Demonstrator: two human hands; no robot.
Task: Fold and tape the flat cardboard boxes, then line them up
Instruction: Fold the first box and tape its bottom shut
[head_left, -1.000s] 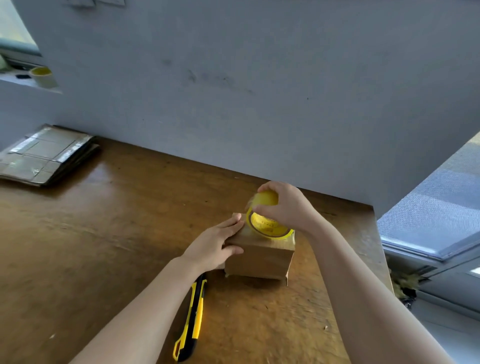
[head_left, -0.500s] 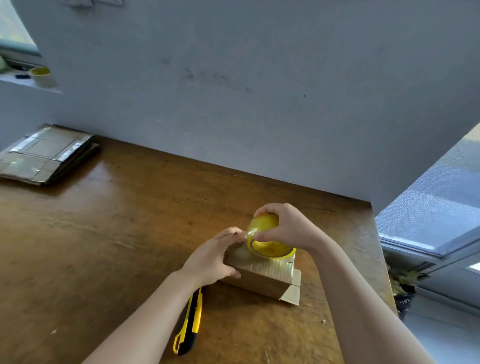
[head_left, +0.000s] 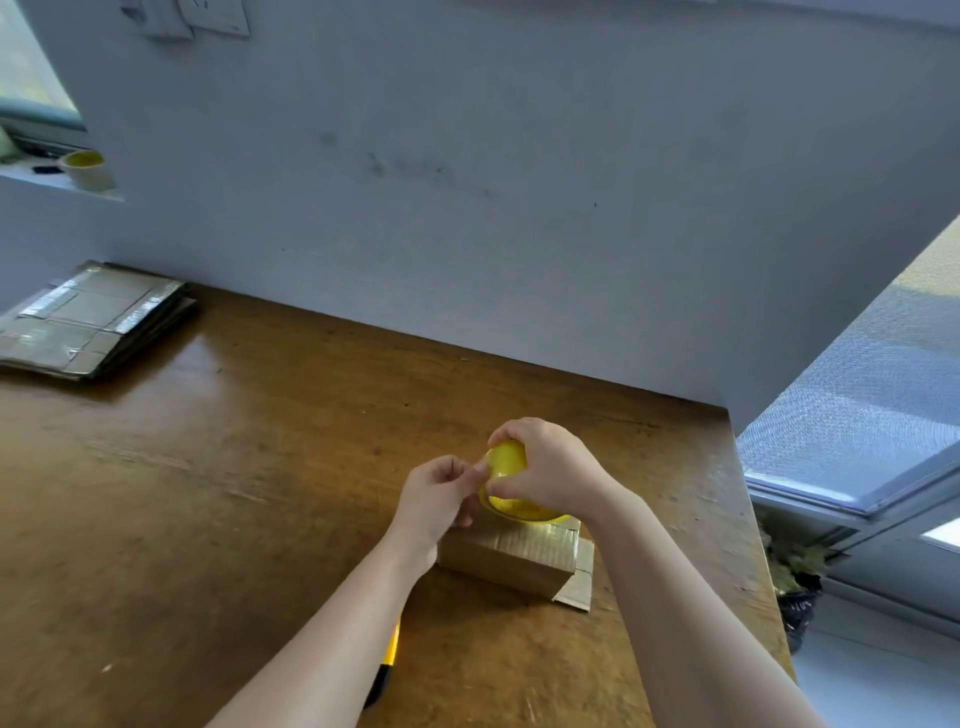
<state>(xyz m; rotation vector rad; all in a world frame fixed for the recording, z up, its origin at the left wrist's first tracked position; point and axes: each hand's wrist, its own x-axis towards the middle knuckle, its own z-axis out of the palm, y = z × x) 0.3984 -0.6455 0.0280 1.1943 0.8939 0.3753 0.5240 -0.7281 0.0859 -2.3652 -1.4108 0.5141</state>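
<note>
A small folded cardboard box (head_left: 511, 555) lies on the wooden table (head_left: 260, 467), with one end flap open toward the right. Above its top my right hand (head_left: 553, 465) grips a yellow roll of tape (head_left: 508, 462). My left hand (head_left: 436, 496) has lifted off the box and pinches at the roll's left edge, where the tape end seems to be; the end itself is too small to make out. A stack of flat cardboard boxes (head_left: 88, 319) lies at the table's far left against the wall.
A yellow and black utility knife (head_left: 387, 660) lies near the table's front, partly hidden under my left forearm. A second tape roll (head_left: 88, 169) stands on the window ledge at far left. The table's right edge (head_left: 753, 545) drops off beside a window.
My left hand left the box's side and rose to the tape roll, fingers now pinching at it. The box turned and shows an open end flap at right.
</note>
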